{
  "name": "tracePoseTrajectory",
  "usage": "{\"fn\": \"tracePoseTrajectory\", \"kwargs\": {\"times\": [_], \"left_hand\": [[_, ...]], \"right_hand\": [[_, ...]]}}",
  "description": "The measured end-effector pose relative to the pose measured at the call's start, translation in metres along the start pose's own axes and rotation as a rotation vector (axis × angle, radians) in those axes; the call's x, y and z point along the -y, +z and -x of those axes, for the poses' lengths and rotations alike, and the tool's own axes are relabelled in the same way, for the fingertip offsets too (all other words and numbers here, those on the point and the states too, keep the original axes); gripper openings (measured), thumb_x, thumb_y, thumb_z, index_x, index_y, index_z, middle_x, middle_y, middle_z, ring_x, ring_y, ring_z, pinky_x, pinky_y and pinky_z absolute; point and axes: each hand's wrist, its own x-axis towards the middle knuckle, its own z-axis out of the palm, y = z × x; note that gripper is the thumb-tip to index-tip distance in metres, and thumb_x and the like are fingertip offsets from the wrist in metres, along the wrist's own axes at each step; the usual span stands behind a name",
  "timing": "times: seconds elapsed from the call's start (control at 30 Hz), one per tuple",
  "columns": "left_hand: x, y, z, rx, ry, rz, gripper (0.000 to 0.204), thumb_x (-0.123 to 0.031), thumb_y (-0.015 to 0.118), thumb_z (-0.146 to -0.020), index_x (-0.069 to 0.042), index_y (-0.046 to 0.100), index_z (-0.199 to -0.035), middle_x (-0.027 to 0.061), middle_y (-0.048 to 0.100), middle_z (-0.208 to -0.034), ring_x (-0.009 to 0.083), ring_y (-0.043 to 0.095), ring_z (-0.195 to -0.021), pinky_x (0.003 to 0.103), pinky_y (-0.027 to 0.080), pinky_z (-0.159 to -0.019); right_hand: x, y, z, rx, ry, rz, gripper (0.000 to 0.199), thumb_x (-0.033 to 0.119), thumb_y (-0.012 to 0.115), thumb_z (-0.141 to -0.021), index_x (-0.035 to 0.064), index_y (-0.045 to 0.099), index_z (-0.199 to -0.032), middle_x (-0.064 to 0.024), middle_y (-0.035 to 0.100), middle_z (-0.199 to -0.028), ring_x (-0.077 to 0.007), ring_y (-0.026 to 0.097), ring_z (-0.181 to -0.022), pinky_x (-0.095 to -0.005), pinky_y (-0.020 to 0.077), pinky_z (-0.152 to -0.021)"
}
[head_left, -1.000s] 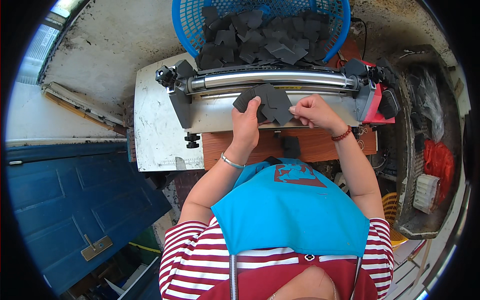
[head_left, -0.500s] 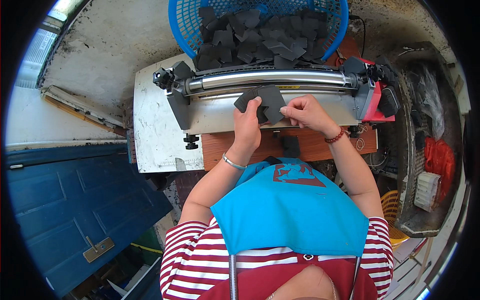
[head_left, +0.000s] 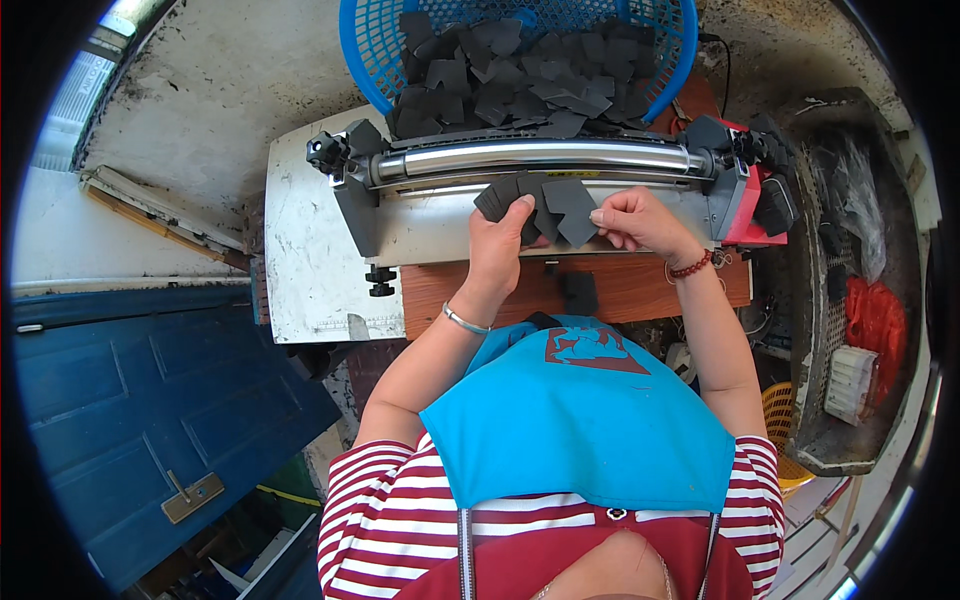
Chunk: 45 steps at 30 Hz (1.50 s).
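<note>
My left hand (head_left: 497, 243) grips a fanned stack of thin dark grey pieces (head_left: 500, 195), thumb on top. Between the thumb and forefinger of my right hand (head_left: 640, 220) is the edge of a single dark grey piece (head_left: 572, 213), notched on one side. That piece lies beside the fan, its left part close to the stack; whether they still touch I cannot tell. Both hands are over the metal feed plate (head_left: 430, 228) of a roller machine, just in front of its shiny steel roller (head_left: 540, 154).
Behind the roller, a blue plastic basket (head_left: 686, 62) holds many loose dark pieces. A brown wooden board (head_left: 450, 300) lies under the machine's front, with a dark piece (head_left: 579, 292) on it. At right stands a grimy trough (head_left: 815, 440) with a red plastic bag (head_left: 874, 325).
My right hand has moved to the right, drawing the single piece away from the fan. My left hand stays nearly in place with the stack.
</note>
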Motion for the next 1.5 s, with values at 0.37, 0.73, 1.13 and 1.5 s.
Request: {"fn": "tracePoseTrajectory", "kwargs": {"times": [0.37, 0.73, 1.13, 1.5], "left_hand": [[-0.006, -0.001, 0.002, -0.049, -0.068, 0.087, 0.012, -0.006, 0.057, -0.088, -0.005, 0.061, -0.100, 0.0047, 0.064, -0.095, 0.0149, 0.065, -0.085, 0.032, 0.057, -0.062], [-0.004, -0.005, 0.018, 0.300, 0.226, -0.801, 0.032, -0.006, 0.058, -0.079, 0.005, 0.063, -0.109, 0.0110, 0.065, -0.113, 0.0168, 0.062, -0.093, 0.030, 0.050, -0.084], [-0.023, 0.012, 0.024, 0.460, 0.348, -1.509, 0.023, -0.010, 0.062, -0.073, -0.003, 0.059, -0.095, 0.0163, 0.053, -0.133, 0.0390, 0.062, -0.091, 0.046, 0.051, -0.077], [-0.023, 0.010, 0.028, 0.337, 0.349, -1.284, 0.022, -0.007, 0.063, -0.076, -0.002, 0.062, -0.097, 0.0129, 0.067, -0.097, 0.0293, 0.066, -0.078, 0.036, 0.052, -0.070]], "right_hand": [[-0.009, 0.002, 0.011, -0.029, -0.119, -0.128, 0.029, 0.028, 0.062, -0.093, 0.0061, 0.063, -0.074, 0.0037, 0.054, -0.057, -0.0007, 0.046, -0.047, -0.0149, 0.0338, -0.042], [-0.014, 0.003, 0.011, -0.152, -0.018, 0.242, 0.027, 0.026, 0.064, -0.091, 0.0050, 0.064, -0.074, 0.0042, 0.054, -0.056, -0.0006, 0.041, -0.045, -0.0173, 0.0297, -0.040], [-0.026, -0.014, 0.019, -0.151, -0.003, 0.121, 0.031, 0.030, 0.063, -0.092, 0.0052, 0.062, -0.073, 0.0048, 0.052, -0.056, -0.0012, 0.039, -0.044, -0.0185, 0.0292, -0.040], [-0.022, -0.009, 0.015, -0.112, 0.033, 0.124, 0.033, 0.030, 0.062, -0.092, 0.0054, 0.061, -0.070, 0.0035, 0.051, -0.054, -0.0021, 0.040, -0.043, -0.0183, 0.0288, -0.039]]}}
